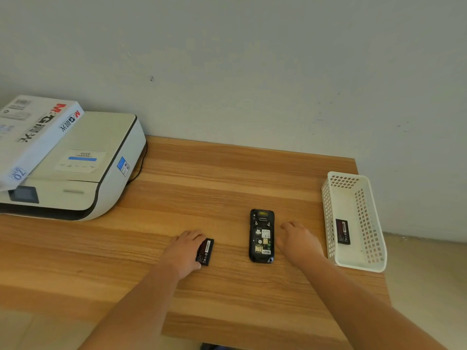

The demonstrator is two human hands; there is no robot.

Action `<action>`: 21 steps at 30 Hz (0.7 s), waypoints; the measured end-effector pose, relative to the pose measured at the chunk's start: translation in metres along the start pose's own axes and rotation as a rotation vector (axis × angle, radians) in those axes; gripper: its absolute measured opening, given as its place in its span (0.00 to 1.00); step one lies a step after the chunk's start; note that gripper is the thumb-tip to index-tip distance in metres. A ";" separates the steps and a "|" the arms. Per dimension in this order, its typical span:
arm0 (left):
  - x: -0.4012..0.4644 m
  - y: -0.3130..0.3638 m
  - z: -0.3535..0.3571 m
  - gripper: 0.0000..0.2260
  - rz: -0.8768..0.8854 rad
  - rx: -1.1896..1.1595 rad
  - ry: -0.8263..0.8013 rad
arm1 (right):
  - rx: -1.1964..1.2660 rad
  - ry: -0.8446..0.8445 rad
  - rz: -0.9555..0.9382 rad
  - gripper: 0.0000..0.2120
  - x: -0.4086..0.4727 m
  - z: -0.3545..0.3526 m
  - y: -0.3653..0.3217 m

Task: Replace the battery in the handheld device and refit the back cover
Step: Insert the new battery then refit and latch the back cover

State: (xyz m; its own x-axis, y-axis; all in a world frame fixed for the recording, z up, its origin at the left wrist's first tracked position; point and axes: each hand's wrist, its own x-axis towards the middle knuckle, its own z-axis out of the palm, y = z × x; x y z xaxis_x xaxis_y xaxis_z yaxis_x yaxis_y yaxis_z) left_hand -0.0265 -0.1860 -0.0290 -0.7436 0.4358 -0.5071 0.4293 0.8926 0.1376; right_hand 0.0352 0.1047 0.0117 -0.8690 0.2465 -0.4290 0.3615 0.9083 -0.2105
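Black, flat battery (205, 251) held at its edge by the left hand (185, 251), likely just lifted out. Right hand (298, 242) loosely curled, holding nothing, beside the device (261, 236), face down, compartment bare, on the wooden table (227, 178). Second battery (343, 231) in a white perforated basket (353, 263).

Table (227, 178): wood-grain top, matt. Basket (328, 210): white perforated plastic. Printer (101, 147): smooth white plastic w/ black trim. Device (261, 236): black plastic shell. Ream wrapper (32, 127): printed paper.
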 end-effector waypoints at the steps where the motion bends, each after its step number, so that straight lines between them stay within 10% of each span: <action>1: 0.001 0.000 0.000 0.37 0.010 0.011 0.000 | 0.001 0.004 -0.002 0.21 0.000 0.000 0.000; 21: 0.036 0.086 -0.051 0.34 0.181 -0.157 0.155 | 0.068 0.092 -0.015 0.19 -0.004 -0.004 0.038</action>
State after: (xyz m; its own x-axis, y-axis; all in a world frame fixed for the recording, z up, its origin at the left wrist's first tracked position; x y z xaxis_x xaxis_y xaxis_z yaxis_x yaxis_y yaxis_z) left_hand -0.0427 -0.0880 0.0082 -0.7370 0.5911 -0.3278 0.4866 0.8006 0.3497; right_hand 0.0512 0.1393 0.0094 -0.9006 0.2661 -0.3437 0.3678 0.8879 -0.2763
